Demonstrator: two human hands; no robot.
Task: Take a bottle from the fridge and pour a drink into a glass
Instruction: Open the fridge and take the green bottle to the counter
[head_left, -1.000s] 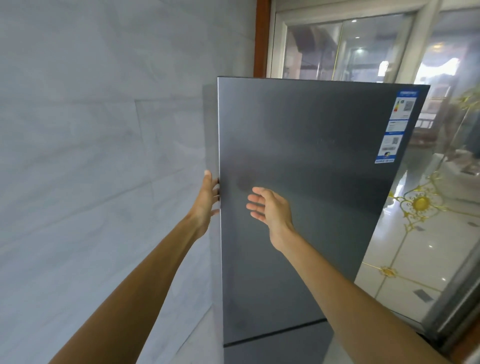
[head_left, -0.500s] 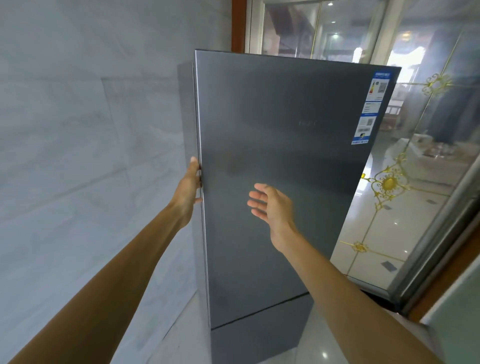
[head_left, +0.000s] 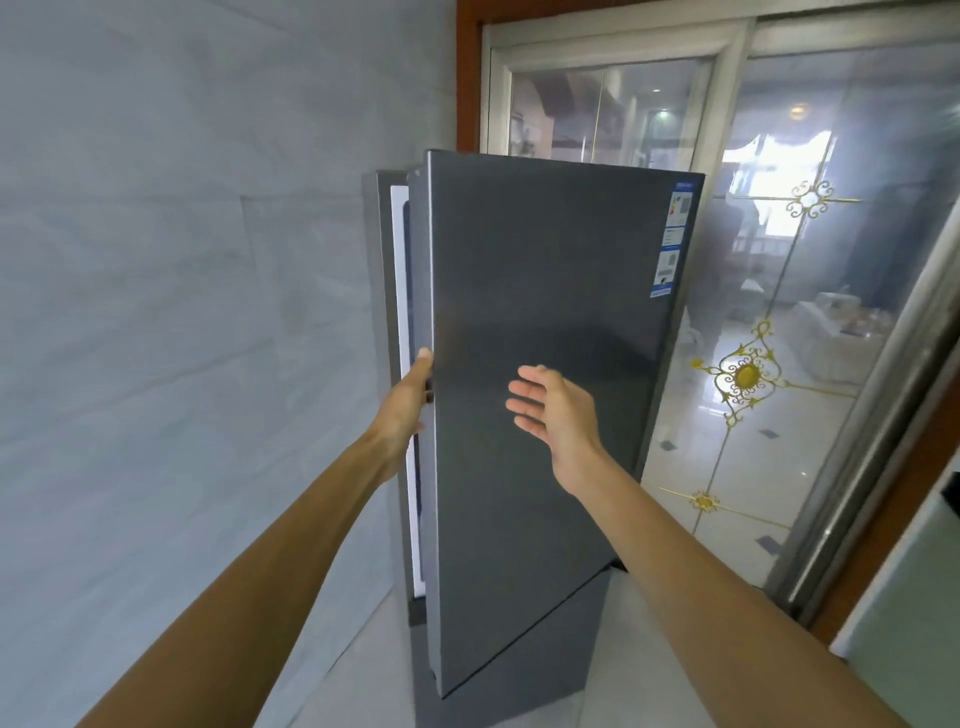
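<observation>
Fridge (head_left: 545, 649), dark grey, standing against the pale marble wall (head_left: 182, 312): upper door (head_left: 540, 395) ajar, white inner edge showing at the gap. Left hand (head_left: 408, 402) closed round the door's free edge; right hand (head_left: 558, 410) open, fingers spread, empty, before the door face. Bottle and glass not visible

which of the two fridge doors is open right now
The tall upper dark grey metal fridge door is open, swung out at its left edge, where the left hand grips it. The short lower grey door sits shut.
</observation>
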